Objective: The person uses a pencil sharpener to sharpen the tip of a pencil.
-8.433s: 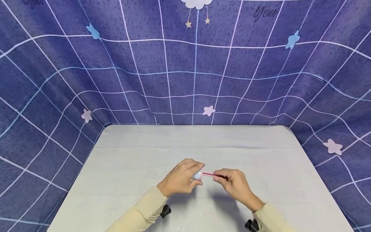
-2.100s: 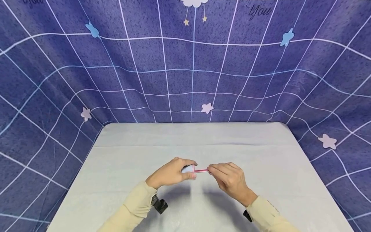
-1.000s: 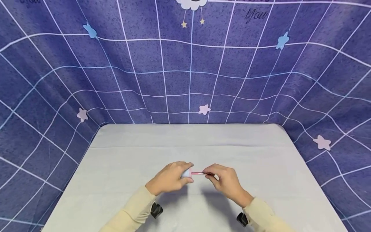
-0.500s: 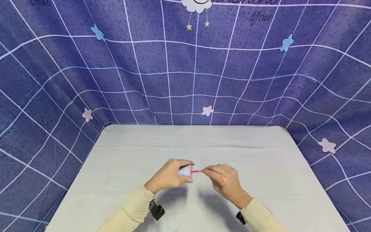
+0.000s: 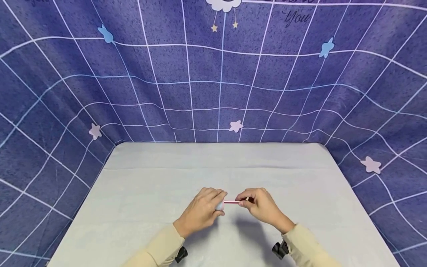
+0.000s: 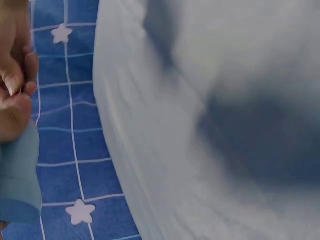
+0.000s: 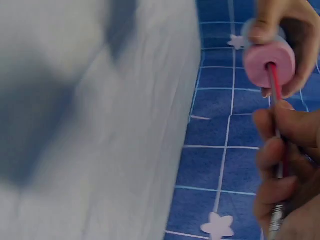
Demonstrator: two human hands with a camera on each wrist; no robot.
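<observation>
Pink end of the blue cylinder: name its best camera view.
Right wrist: the pink end faces the camera, its hole visible around the pencil. Head shows only a sliver beside the left hand; left wrist shows the blue cylinder, no clear pink.

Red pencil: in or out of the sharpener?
In: the right wrist view shows the red pencil running into the pink-ended sharpener through its hole.

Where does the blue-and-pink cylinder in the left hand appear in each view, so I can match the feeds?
Head: blue-and-pink cylinder at lower middle, partly covered by the left hand.
Left wrist: blue-and-pink cylinder at the lower left edge, cut off by the frame, blue body showing.
Right wrist: upper right, pink end towards the camera.
Shared landmark: the star-printed grid cloth.
</observation>
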